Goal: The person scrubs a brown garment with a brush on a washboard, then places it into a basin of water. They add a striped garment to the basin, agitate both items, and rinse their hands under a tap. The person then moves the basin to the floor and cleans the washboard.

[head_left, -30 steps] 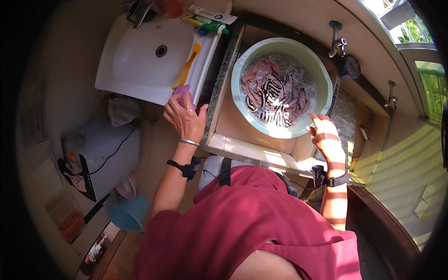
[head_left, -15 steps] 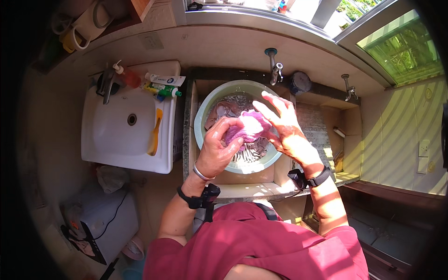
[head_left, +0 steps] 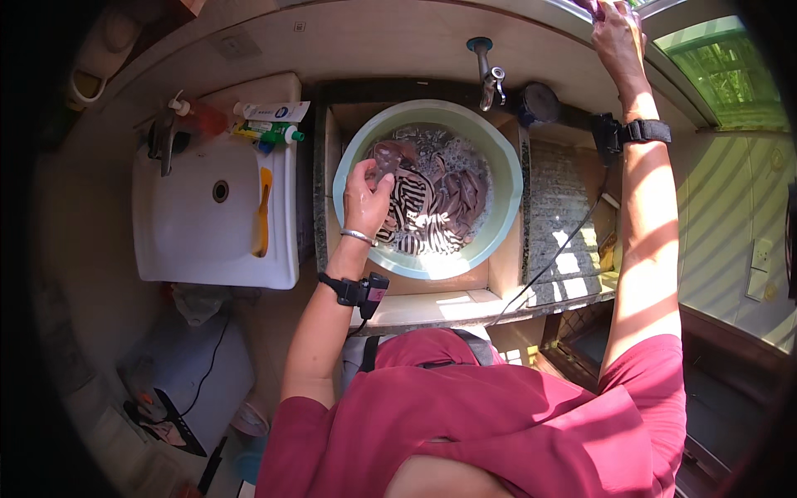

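Observation:
A pale green basin (head_left: 512,187) of sudsy water stands in the stone sink, holding a black-and-white striped garment (head_left: 409,197) and a mauve-brown cloth (head_left: 462,199). At its left side my left hand (head_left: 368,199) is closed on a brownish wet cloth (head_left: 388,158), pinched between thumb and fingers. My right arm stretches far up toward the window, where my right hand (head_left: 618,35) is closed round a purple cloth (head_left: 589,7). Most of that cloth is cut off by the picture's top edge.
On the left is a white washbasin (head_left: 178,241) with a yellow toothbrush-like handle (head_left: 263,212), tubes (head_left: 278,112) and a pump bottle (head_left: 199,116). A tap (head_left: 491,79) juts out behind the green basin, beside a dark round container (head_left: 540,104). A ribbed stone washboard (head_left: 560,216) lies to the right.
My right hand has gone from above the basin up to the window with the purple cloth. My left hand has let go of that cloth, moved left and taken a brownish one.

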Motion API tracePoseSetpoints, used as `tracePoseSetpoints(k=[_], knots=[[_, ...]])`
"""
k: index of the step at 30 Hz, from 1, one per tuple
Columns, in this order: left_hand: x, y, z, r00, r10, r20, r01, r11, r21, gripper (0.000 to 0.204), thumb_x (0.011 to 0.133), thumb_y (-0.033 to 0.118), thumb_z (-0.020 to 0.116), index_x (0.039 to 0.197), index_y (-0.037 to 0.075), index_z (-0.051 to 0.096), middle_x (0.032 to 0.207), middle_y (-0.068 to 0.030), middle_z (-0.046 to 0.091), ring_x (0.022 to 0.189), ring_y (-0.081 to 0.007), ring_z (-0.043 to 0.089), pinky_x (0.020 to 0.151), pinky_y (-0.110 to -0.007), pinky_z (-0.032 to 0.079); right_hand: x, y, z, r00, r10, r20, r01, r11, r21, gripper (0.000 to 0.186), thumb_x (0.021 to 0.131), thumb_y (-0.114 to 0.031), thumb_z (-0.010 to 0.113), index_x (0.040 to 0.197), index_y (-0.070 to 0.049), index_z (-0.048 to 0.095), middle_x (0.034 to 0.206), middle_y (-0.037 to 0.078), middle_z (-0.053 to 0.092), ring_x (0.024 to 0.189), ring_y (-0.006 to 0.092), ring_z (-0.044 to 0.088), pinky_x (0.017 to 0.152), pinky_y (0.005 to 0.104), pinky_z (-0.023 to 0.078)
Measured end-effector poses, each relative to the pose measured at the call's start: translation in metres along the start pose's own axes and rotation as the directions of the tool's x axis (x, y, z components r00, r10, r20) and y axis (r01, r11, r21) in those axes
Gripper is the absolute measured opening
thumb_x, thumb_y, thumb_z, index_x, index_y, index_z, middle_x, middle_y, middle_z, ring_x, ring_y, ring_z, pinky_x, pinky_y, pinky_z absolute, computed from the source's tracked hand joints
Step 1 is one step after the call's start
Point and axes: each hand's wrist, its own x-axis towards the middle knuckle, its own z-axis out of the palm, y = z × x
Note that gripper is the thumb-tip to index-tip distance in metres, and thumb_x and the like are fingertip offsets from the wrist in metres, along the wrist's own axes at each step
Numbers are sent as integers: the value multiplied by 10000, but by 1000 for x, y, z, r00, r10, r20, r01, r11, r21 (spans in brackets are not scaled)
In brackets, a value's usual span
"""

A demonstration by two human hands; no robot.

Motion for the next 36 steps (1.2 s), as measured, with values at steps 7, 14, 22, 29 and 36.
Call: tracePoseSetpoints(k=[7,14,22,29,36], knots=[[29,-79,16,978,-205,49,184,944,276,543,903,172,764,1387,8,581,1404,-199,600,1258,-392,612,1067,-462,495,-88,-114,8,971,19,-236,-45,993,-108,463,878,-64,709,1338,-52,661,1272,176,669,1178,378,606,994,491,504],[60,-68,77,892,-376,251,29,602,798,875,954,444,720,1666,180,284,1738,-241,156,1556,-511,213,1197,-613,332,-260,-199,93,680,-194,707,-278,824,494,855,814,-174,866,1564,-130,457,1580,279,434,1401,517,458,1101,602,472],[90,-117,114,744,-531,405,-132,477,869,570,1008,364,626,1507,95,567,1586,-238,418,1439,-449,441,1107,-591,451,-371,-198,346,184,-205,961,-246,937,247,625,819,-168,762,1392,20,596,1347,347,623,1289,477,600,1043,502,519],[79,-59,57,908,-190,375,-23,868,496,436,874,96,686,1309,85,678,1196,-230,729,1113,-441,685,934,-505,559,-267,-226,189,470,-428,772,-525,567,634,113,809,-95,742,872,-8,707,856,241,701,846,422,694,737,479,534],[5,-15,31,751,-122,649,-350,760,548,491,808,144,755,1294,170,690,1475,-261,555,1258,-464,588,1061,-539,500,-271,-211,121,269,-415,869,-248,842,478,325,814,-153,807,1126,-86,746,1125,197,701,1075,389,657,854,534,524]])
